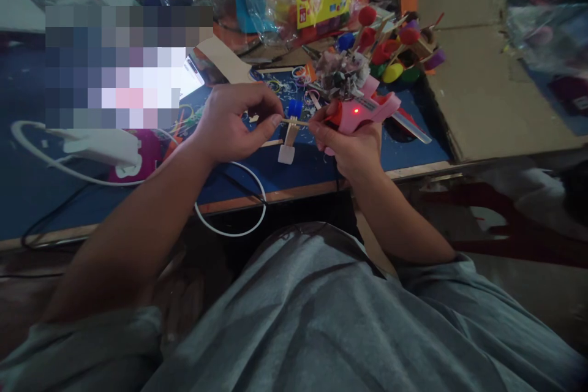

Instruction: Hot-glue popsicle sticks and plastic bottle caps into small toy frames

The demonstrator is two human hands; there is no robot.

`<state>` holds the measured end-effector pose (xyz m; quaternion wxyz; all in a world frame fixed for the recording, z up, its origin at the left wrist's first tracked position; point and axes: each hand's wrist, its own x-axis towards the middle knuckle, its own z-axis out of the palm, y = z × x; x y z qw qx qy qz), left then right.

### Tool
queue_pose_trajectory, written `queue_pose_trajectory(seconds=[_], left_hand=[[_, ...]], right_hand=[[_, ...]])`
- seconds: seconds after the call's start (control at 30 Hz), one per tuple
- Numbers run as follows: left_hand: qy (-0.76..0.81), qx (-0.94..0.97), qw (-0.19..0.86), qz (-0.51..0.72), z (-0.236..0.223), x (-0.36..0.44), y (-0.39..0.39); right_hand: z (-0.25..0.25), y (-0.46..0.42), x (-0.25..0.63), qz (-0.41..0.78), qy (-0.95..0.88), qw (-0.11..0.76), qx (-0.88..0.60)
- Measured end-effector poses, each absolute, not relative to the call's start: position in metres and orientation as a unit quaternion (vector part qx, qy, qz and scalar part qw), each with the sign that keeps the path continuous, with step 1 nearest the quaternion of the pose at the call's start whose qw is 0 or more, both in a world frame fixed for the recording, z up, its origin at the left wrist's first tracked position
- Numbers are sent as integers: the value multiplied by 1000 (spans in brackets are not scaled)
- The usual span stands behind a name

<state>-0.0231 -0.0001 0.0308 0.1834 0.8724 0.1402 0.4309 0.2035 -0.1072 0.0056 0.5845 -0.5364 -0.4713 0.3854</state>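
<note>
The left hand (236,122) was nearly closed at the fingertips, thumb and forefinger pinching the left end of a thin, pale wooden stick (297,123). The right hand (356,150) was curled around a pink plastic glue gun (365,111) with a lit red light, its fingertips also gripping the stick's right end. The stick ran level between both hands, above the near part of the blue counter (312,173). At its middle was a small, narrow wooden piece (291,135) with a blue round part (295,108) at the far end and a whitish block (286,154) at the near end; whether it was joined to the stick could not be told. Far right lay a brown cardboard sheet (468,92)
</note>
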Motion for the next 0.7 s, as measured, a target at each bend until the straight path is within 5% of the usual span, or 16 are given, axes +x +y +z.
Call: queue_pose_trajectory(seconds=[0.7], left_hand=[[153, 872, 189, 425, 32, -24, -1]], right_hand=[[-8, -104, 205, 390, -461, 618, -503]])
